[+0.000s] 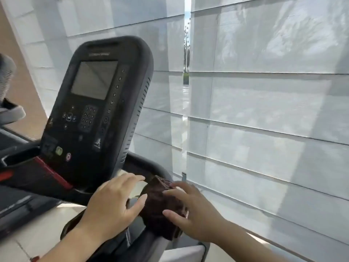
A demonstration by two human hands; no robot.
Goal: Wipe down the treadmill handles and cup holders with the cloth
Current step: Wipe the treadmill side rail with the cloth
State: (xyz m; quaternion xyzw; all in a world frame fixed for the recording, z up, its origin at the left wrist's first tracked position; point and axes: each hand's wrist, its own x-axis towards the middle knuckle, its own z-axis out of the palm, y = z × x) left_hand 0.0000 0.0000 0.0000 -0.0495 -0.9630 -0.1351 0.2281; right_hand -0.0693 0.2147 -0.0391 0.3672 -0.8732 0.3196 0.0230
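Observation:
A dark brown cloth [160, 203] lies bunched on the treadmill's right handle [147, 169], low in the middle of the view. My right hand [190, 210] rests on the cloth's right side, fingers spread over it and thumb pressed against its lower edge. My left hand [111, 205] lies flat on the handle just left of the cloth, fingers apart, thumb touching the cloth's left edge. The handle beneath both hands is mostly hidden. The cup holder [11, 157] recess shows at the far left of the console base.
The tall black console [94, 110] with a blank screen and keypad rises just left of my hands. A red safety strip [51, 173] runs along its base. White pleated window blinds [264, 110] stand close on the right. Tiled floor shows below.

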